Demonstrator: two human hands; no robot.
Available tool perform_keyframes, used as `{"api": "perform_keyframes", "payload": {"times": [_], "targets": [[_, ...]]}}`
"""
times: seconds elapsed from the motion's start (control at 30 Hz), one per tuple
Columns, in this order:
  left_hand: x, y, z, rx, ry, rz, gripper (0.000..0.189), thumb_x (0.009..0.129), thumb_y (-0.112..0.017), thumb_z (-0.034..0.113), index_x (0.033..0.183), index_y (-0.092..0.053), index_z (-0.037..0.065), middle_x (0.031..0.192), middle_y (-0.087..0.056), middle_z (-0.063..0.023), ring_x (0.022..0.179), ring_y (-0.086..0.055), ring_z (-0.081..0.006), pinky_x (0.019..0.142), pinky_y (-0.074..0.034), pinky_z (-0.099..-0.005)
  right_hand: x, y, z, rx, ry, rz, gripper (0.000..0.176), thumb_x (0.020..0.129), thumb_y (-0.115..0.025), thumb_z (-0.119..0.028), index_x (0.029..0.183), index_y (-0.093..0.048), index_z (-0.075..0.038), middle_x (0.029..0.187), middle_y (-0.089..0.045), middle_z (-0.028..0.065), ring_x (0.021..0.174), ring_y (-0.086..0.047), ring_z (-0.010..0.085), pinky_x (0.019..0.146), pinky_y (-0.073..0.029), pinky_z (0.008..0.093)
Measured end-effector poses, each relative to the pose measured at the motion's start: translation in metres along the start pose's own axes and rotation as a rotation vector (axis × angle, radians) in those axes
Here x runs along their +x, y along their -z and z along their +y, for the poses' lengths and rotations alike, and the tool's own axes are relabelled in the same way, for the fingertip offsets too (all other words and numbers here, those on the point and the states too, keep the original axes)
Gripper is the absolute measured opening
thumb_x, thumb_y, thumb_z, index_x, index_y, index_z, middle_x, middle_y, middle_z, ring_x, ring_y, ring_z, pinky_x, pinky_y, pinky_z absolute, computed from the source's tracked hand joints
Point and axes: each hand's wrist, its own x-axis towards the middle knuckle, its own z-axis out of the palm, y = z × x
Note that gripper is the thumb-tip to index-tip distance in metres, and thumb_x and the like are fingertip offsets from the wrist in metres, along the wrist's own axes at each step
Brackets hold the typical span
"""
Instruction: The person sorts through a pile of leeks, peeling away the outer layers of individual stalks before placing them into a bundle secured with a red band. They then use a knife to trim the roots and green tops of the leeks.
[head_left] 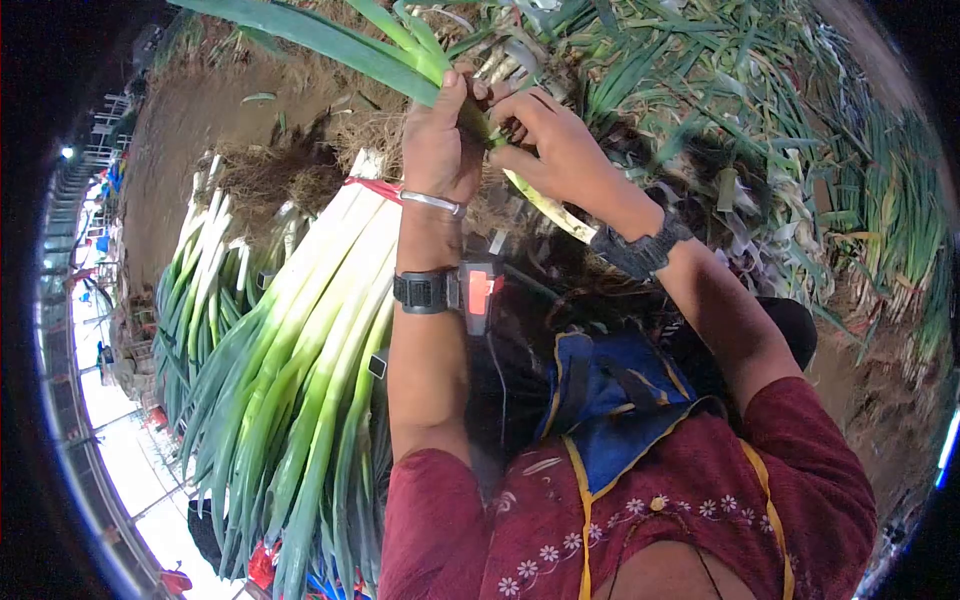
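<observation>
A leek [345, 45] runs across both hands, its green leaves reaching to the upper left and its pale stalk [552, 208] passing under my right wrist. My left hand [438, 145] is wrapped round the leek where the leaves begin, thumb on top. Close beside it, my right hand [555, 150] has its fingertips pinched at the leek's green outer layer. Left of my left forearm lies a large bundle of leeks [310, 300], white ends and roots upward, bound by a red tie [375, 188].
Another group of leeks [205, 250] lies farther left. Loose green leaves and peelings [690, 80] are heaped at the upper right, with more leeks [905, 220] along the right side. Bare soil [190, 120] shows at the upper left. A blue cloth with yellow edging [610, 390] lies before my body.
</observation>
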Motion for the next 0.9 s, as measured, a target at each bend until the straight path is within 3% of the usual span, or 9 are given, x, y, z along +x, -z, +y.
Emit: {"api": "perform_keyframes", "payload": {"times": [0.27, 0.37, 0.4, 0.5, 0.53, 0.63, 0.67, 0.77, 0.9], "targets": [[-0.003, 0.003, 0.008, -0.049, 0.087, 0.039, 0.027, 0.099, -0.054, 0.021, 0.117, -0.053, 0.001, 0.088, -0.058, -0.0081, 0.084, -0.062, -0.0238, 0.075, -0.055, -0.0392, -0.002, -0.004, 0.011, -0.047, 0.133, -0.025, 0.023, 0.081, -0.07, -0.018, 0.099, -0.06, -0.007, 0.088, -0.056, 0.0131, 0.082, -0.059, 0.0339, 0.072, -0.048, 0.0406], [0.003, 0.015, 0.016, -0.05, -0.007, 0.029, 0.026, 0.099, -0.053, 0.019, 0.119, -0.053, 0.002, 0.085, -0.055, -0.0062, 0.079, -0.059, -0.0217, 0.072, -0.055, -0.0398, -0.019, 0.014, -0.001, 0.018, 0.005, -0.159, 0.018, 0.081, -0.071, -0.013, 0.093, -0.06, -0.005, 0.088, -0.058, 0.0116, 0.081, -0.059, 0.0298, 0.071, -0.048, 0.0353], [0.006, 0.019, 0.02, -0.051, -0.05, 0.037, 0.026, 0.099, -0.053, 0.019, 0.119, -0.053, 0.002, 0.084, -0.054, -0.0056, 0.078, -0.058, -0.021, 0.071, -0.055, -0.04, -0.024, 0.021, 0.001, -0.033, 0.058, -0.185, 0.018, 0.081, -0.071, -0.012, 0.093, -0.06, -0.003, 0.088, -0.058, 0.01, 0.08, -0.061, 0.0242, 0.07, -0.048, 0.0316], [0.007, 0.033, 0.033, -0.075, -0.098, 0.022, 0.032, 0.1, -0.052, 0.02, 0.125, -0.052, 0.0, 0.084, -0.054, -0.0052, 0.079, -0.055, -0.0191, 0.073, -0.051, -0.0416, -0.045, 0.044, 0.007, -0.032, -0.134, -0.094, 0.016, 0.083, -0.069, -0.009, 0.093, -0.059, -0.002, 0.087, -0.06, 0.0062, 0.081, -0.061, 0.0171, 0.071, -0.048, 0.0284], [0.006, 0.034, 0.033, -0.059, -0.109, 0.02, 0.033, 0.1, -0.052, 0.02, 0.126, -0.052, 0.0, 0.084, -0.053, -0.0052, 0.079, -0.055, -0.0192, 0.073, -0.051, -0.0417, -0.048, 0.053, 0.008, -0.025, -0.203, 0.0, 0.016, 0.084, -0.07, -0.018, 0.09, -0.064, -0.005, 0.087, -0.064, 0.008, 0.082, -0.064, 0.0197, 0.074, -0.05, 0.0317], [0.006, 0.028, 0.029, -0.034, -0.114, 0.024, 0.031, 0.1, -0.052, 0.019, 0.125, -0.052, 0.001, 0.083, -0.054, -0.0048, 0.079, -0.056, -0.0188, 0.072, -0.052, -0.0407, -0.051, 0.074, 0.023, 0.03, -0.392, 0.12, 0.02, 0.085, -0.071, -0.022, 0.097, -0.065, -0.007, 0.087, -0.065, 0.0078, 0.084, -0.065, 0.0198, 0.075, -0.051, 0.032], [0.004, 0.02, 0.025, -0.039, -0.1, 0.042, 0.028, 0.099, -0.052, 0.017, 0.123, -0.054, 0.002, 0.083, -0.054, -0.0044, 0.078, -0.056, -0.0185, 0.07, -0.053, -0.0396, -0.043, 0.079, 0.028, 0.023, -0.433, -0.043, 0.027, 0.085, -0.071, -0.023, 0.107, -0.063, -0.009, 0.091, -0.065, 0.0068, 0.087, -0.064, 0.02, 0.076, -0.051, 0.0325], [0.006, 0.008, 0.013, -0.074, -0.074, 0.054, 0.026, 0.099, -0.053, 0.017, 0.119, -0.055, 0.001, 0.082, -0.054, -0.004, 0.077, -0.057, -0.0183, 0.068, -0.053, -0.0385, -0.039, 0.052, 0.0, -0.028, -0.211, -0.087, 0.033, 0.085, -0.07, -0.022, 0.114, -0.06, -0.012, 0.095, -0.062, 0.0069, 0.092, -0.064, 0.0228, 0.077, -0.052, 0.0334], [0.004, -0.001, 0.012, -0.072, -0.036, 0.098, 0.026, 0.099, -0.054, 0.017, 0.118, -0.055, 0.0, 0.083, -0.054, -0.0037, 0.076, -0.057, -0.0184, 0.067, -0.053, -0.0383, -0.025, 0.015, -0.007, -0.094, 0.006, -0.044, 0.024, 0.084, -0.068, -0.018, 0.106, -0.061, -0.01, 0.095, -0.057, 0.0093, 0.088, -0.061, 0.0284, 0.075, -0.05, 0.0367]]}}
